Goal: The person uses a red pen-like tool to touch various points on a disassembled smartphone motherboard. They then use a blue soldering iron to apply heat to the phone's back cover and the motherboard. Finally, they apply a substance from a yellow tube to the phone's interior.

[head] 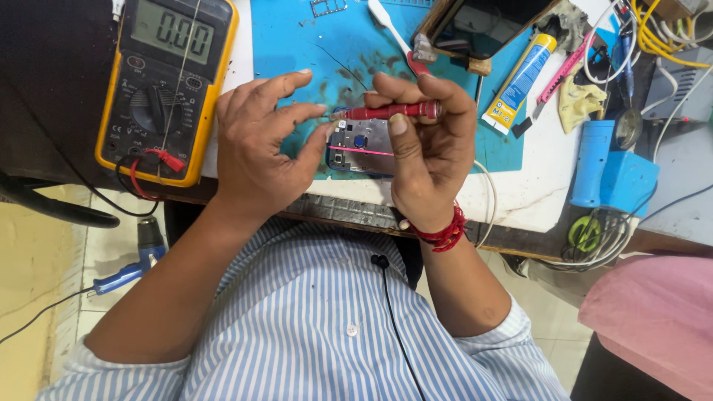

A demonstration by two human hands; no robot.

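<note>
Red and slim, a screwdriver lies level in the right hand, pinched between thumb and fingers at the centre of the frame, its tip pointing left toward the top edge of an opened phone frame. That silvery frame rests on a blue mat on the bench, with a thin pink line running across it and a small blue round part near its middle. The left hand touches the frame's left edge with thumb and fingertips, its grip loose and the fingers spread rather than closed around anything. In the upper left of the frame a yellow multimeter sits on the bench with red and black leads plugged in at its lower edge. To the upper right lie a glue tube and, further right, a blue tool stand among tangled cables. A red thread bracelet circles the right wrist.
</note>
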